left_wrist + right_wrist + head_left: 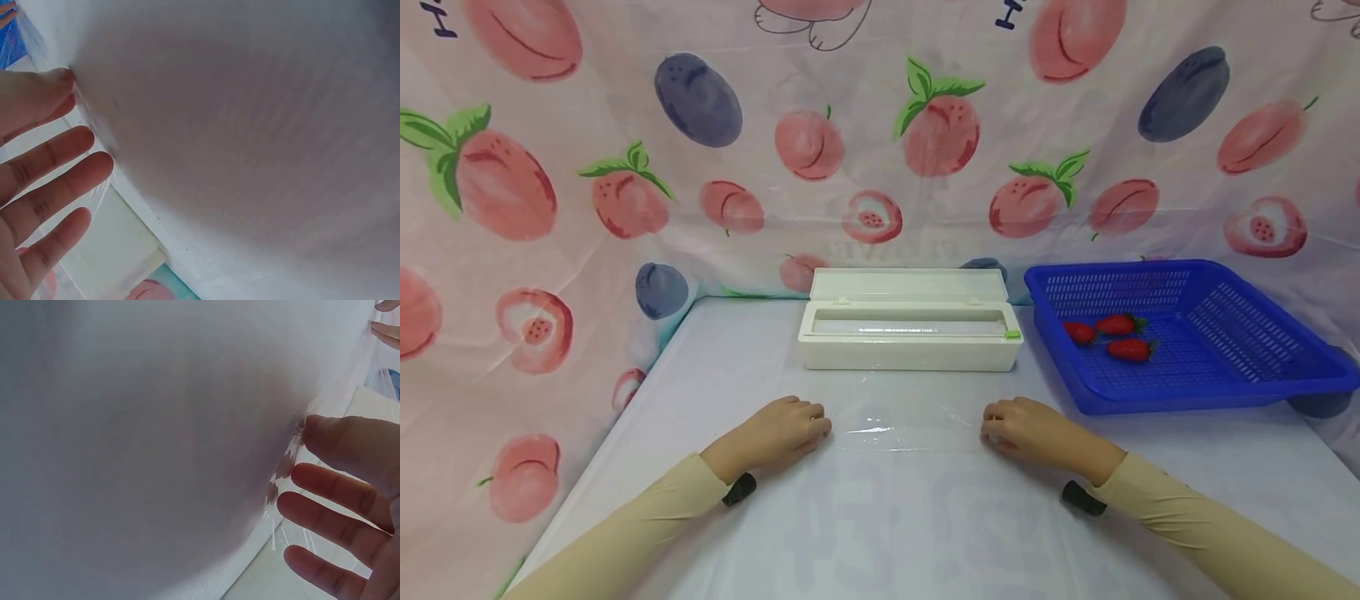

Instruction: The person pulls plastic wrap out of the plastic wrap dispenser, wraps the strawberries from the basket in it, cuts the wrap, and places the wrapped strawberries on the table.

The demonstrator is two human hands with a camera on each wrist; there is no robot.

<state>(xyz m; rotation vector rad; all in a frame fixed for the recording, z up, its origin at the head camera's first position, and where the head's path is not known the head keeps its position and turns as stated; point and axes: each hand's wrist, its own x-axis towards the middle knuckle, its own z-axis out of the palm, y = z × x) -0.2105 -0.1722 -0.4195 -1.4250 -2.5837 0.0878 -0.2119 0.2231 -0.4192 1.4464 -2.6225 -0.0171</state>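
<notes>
Dark lettering (439,20) starting "H", cut off, tops the backdrop (617,33). The left hand (778,432) pinches glossy, creased clear film (906,423) over the table's (895,550) middle, before a white box (910,353) near the back edge; the right hand (1037,432) pinches the film's right side. A blue basket (1210,398) holds strawberries (1129,350), back right corner.

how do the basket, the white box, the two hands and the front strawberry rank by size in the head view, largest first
1. Basket
2. White box
3. Left hand and right hand: they look alike, so I won't split them
4. Front strawberry
</notes>
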